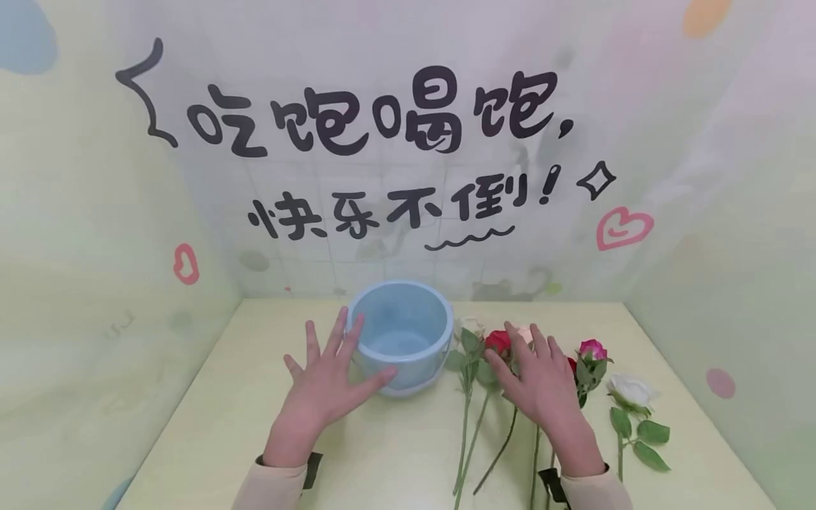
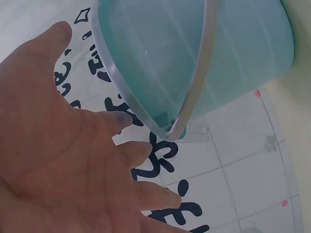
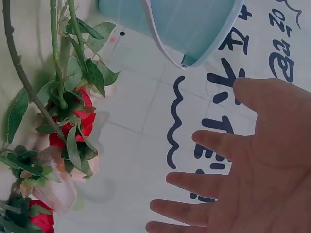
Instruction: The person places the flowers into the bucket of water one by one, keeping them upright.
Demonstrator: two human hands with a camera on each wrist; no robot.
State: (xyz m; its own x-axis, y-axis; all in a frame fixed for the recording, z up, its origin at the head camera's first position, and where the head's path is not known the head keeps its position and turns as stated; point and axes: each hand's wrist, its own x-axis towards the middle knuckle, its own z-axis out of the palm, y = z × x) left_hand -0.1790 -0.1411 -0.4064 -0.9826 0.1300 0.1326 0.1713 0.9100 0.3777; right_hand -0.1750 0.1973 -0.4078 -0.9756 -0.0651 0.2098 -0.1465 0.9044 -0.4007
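A light blue bucket (image 1: 417, 368) stands upright on the table, its interior visible from above. My left hand (image 1: 325, 389) is raised at the bucket's left front, fingers spread and holding nothing. In the left wrist view, a gap separates the fingers from the bucket's rim (image 2: 116, 77); the bucket's pale handle (image 2: 197, 82) hangs against its side. Over the artificial roses on the right, my right hand (image 1: 542, 382) has its fingers extended, with nothing in it. Beneath and around it are a red rose (image 1: 497, 342) and a magenta rose (image 1: 593, 350), partly covered by the hand.
A white rose (image 1: 631, 391) with green leaves (image 1: 652, 455) lies farthest right. Another pale rose (image 1: 470, 325) lies beside the bucket, its stem pointing toward me. A printed cloth (image 1: 408, 42) with black lettering forms the backdrop behind the pale yellow table (image 1: 223, 418).
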